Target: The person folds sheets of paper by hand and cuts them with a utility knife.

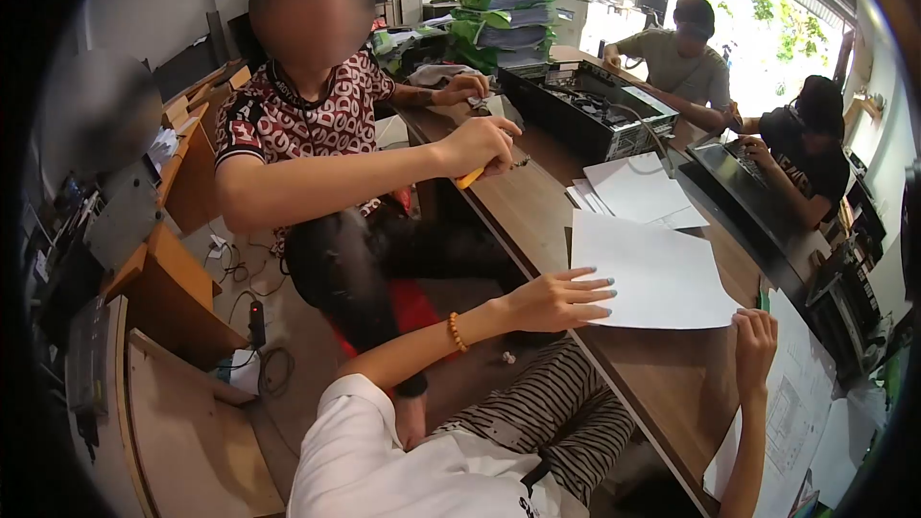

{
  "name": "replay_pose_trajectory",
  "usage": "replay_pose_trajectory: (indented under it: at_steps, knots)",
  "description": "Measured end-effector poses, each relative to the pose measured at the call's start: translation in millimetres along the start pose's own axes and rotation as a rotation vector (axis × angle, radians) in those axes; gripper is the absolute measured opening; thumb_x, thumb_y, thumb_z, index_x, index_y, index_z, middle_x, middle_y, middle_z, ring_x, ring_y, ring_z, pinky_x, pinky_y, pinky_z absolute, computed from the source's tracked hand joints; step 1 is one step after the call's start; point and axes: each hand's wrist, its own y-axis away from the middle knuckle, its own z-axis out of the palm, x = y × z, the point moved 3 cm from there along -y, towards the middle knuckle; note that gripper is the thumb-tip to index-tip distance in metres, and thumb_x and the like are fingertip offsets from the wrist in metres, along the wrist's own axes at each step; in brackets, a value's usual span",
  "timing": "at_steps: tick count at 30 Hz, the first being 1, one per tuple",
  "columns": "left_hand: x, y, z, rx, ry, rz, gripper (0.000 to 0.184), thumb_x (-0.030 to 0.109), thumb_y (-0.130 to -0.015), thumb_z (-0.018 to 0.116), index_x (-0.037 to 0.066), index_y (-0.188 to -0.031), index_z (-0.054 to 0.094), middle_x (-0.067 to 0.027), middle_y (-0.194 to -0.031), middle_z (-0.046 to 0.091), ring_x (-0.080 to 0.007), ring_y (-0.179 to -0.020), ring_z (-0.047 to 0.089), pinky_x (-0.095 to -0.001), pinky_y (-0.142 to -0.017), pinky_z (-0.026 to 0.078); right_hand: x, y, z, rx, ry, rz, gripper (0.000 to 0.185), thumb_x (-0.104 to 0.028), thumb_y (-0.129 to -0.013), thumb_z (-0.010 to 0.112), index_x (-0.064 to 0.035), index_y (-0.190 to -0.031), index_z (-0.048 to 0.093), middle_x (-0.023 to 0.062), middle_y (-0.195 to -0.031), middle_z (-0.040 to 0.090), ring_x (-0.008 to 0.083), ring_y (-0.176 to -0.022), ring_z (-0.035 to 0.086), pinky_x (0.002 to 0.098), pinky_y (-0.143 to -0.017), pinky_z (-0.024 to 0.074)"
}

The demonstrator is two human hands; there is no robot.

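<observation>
A blank white sheet of paper (652,273) lies over the wooden table in front of me. My left hand (552,303), with a beaded bracelet at the wrist, rests at the sheet's left edge, fingers stretched out and spread. At the near right corner, the bent fingers of my right hand (756,338) pinch the paper. More white papers (645,187) lie just beyond the sheet, partly covered by it. Printed drawing sheets (791,403) are beside my right forearm.
Across the table corner, a seated person's hand (480,147) holds a yellow-handled tool. An opened computer case (600,110) stands on the table (523,201). Two people work farther back, one at a dark flat panel (743,177). Green-wrapped paper stacks (504,24) stand behind.
</observation>
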Motion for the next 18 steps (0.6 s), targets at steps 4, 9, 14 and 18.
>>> replay_pose_trajectory:
  at_steps: [4,9,14,18]
  knots:
    - [2.2,-5.9,17.2,-0.144,0.076,0.128,0.036,0.018,-0.072,0.066,0.015,-0.107,0.06,-0.0042,-0.118,0.058,-0.0206,-0.116,0.051,-0.0382,-0.104,0.038,8.7,19.6,22.4,-0.101,0.02,0.127,0.01,0.002,-0.071,0.059,-0.0051,-0.078,0.061,0.0078,-0.099,0.06,0.0258,-0.092,0.056,0.0359,-0.076,0.0469]
    - [12.5,-19.8,22.1,-0.104,0.171,0.172,0.029,0.018,-0.071,0.068,0.011,-0.097,0.06,-0.007,-0.104,0.063,-0.0187,-0.084,0.065,-0.0298,-0.072,0.056,20.3,32.7,14.5,-0.183,-0.101,0.362,0.018,0.006,-0.075,0.056,-0.002,-0.09,0.062,0.012,-0.106,0.057,0.0302,-0.099,0.054,0.0383,-0.085,0.0439]
    - [26.5,-47.8,30.9,-0.146,0.226,0.23,0.023,0.02,-0.072,0.069,0.008,-0.088,0.057,-0.0059,-0.085,0.062,-0.0133,-0.062,0.062,-0.0241,-0.051,0.049,34.6,31.1,7.2,-0.138,0.097,0.473,0.041,0.002,-0.08,0.056,-0.0055,-0.12,0.053,0.0172,-0.125,0.047,0.0336,-0.118,0.043,0.0398,-0.099,0.0352]
    - [35.9,-76.1,50.1,-0.191,0.272,0.379,0.031,0.034,-0.076,0.066,0.006,-0.072,0.053,-0.0022,-0.056,0.048,-0.0146,-0.053,0.055,-0.0277,-0.045,0.041,61.3,62.1,28.6,-0.169,0.307,0.515,0.051,-0.007,-0.083,0.057,-0.0061,-0.132,0.042,0.0177,-0.136,0.039,0.0345,-0.124,0.038,0.0423,-0.103,0.0305]
